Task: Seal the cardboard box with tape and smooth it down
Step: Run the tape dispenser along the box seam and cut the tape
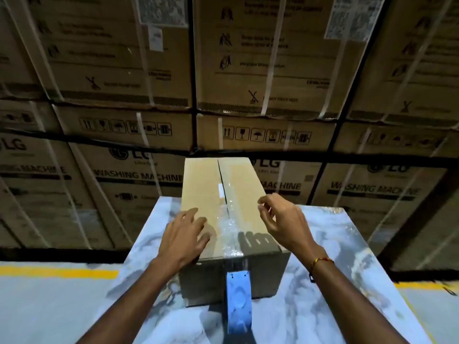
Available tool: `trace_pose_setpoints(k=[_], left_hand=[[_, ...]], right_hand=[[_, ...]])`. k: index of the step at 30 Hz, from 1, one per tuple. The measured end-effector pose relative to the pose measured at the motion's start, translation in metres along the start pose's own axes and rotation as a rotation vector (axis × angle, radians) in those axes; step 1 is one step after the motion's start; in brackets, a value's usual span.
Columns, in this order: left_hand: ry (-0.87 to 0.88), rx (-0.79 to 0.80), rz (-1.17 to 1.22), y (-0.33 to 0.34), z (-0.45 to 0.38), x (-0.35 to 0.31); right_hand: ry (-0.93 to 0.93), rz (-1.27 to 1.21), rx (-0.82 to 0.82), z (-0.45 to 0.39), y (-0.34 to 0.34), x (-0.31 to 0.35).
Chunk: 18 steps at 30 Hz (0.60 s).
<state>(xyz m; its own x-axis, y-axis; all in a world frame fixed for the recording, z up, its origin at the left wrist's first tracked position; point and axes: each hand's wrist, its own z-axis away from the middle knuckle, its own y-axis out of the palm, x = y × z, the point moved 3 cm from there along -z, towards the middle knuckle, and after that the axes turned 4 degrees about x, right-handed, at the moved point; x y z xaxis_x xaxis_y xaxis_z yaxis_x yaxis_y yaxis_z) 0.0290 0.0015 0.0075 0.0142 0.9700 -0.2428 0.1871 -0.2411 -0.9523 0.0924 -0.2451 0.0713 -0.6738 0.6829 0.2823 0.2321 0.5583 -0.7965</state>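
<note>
brown cardboard box [218,207] on marbled blue-white table [347,281] | left hand [185,238] flat, empty, left of clear wrinkled tape strip [229,224] | right hand [280,219] loose, empty, hovering right | blue tape dispenser [238,301] hangs below | press outward from seam.

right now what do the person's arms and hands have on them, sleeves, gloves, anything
Both forearms are bare, with no sleeves in view and no gloves. The left hand wears nothing visible. The right hand has a thin red-and-yellow thread bracelet at the wrist.

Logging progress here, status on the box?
Left hand flat on box; right hand open above. Tape partway along seam. Dispenser hanging off near end.
</note>
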Motion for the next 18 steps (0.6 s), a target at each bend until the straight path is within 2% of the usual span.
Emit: trace_pose_setpoints(k=[2,4,8,18], left_hand=[[-0.129,0.046,0.128,0.017,0.010,0.012],[-0.167,0.039,0.242,0.033,0.019,0.015],[-0.212,-0.038,0.286,0.037,0.019,0.006],[-0.329,-0.126,0.188,0.048,0.044,-0.063]], right_hand=[[0.012,-0.010,0.083,0.016,0.016,-0.003],[0.017,-0.013,0.209,0.039,0.034,-0.010],[-0.013,0.060,0.311,0.061,0.045,-0.019],[-0.044,-0.001,0.222,0.092,0.038,-0.063]])
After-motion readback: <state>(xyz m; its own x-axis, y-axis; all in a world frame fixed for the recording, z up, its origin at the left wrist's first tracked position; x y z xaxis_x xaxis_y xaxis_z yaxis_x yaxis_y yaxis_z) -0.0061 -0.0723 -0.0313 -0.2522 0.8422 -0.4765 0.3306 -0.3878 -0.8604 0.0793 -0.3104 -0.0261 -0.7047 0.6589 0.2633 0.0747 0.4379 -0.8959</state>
